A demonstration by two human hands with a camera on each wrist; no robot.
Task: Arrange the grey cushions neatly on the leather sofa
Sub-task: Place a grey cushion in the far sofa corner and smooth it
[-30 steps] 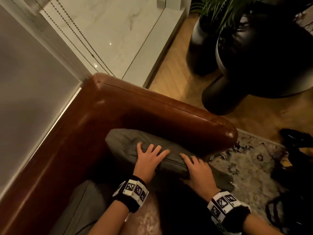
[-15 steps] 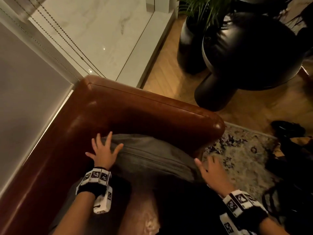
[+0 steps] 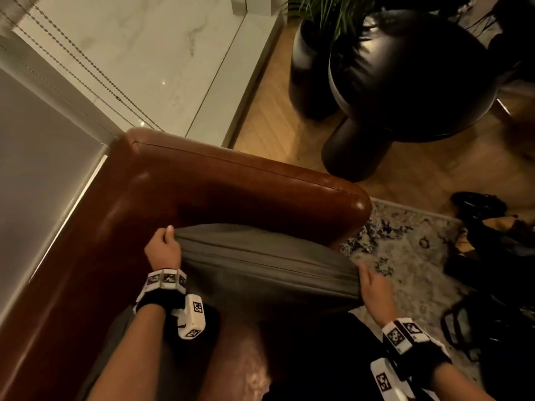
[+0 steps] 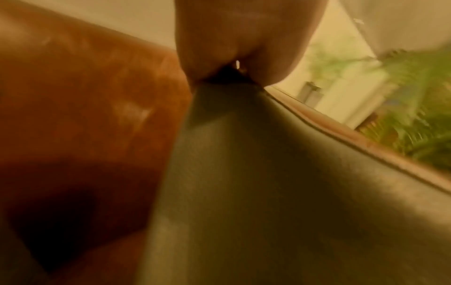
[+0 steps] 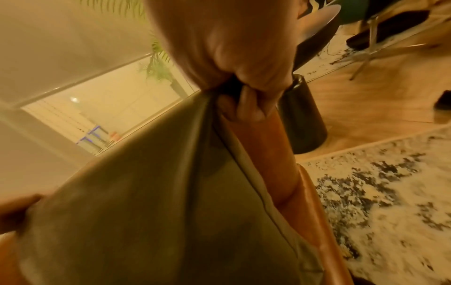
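A grey cushion (image 3: 260, 261) stands against the armrest of the brown leather sofa (image 3: 231, 180), in its corner. My left hand (image 3: 165, 244) pinches the cushion's upper left corner, and the left wrist view shows the cushion (image 4: 280, 183) pulled to a point between the fingers (image 4: 207, 48). My right hand (image 3: 370, 285) grips the cushion's right corner; in the right wrist view its fingers (image 5: 244, 104) curl round the fabric of the cushion (image 5: 146, 202). A second grey cushion (image 3: 121, 337) lies low on the seat, partly hidden by my left forearm.
A black rounded stool (image 3: 405, 82) and a dark plant pot (image 3: 309, 62) stand on the wooden floor beyond the armrest. A patterned rug (image 3: 405, 256) lies to the right, with dark shoes and bags (image 3: 492, 227) on it. A blind with bead chains (image 3: 72, 59) hangs behind the sofa.
Both hands pressed flat on the cushion a second ago. They then moved apart to its two ends and now grip its corners, and the cushion stands more upright against the armrest.
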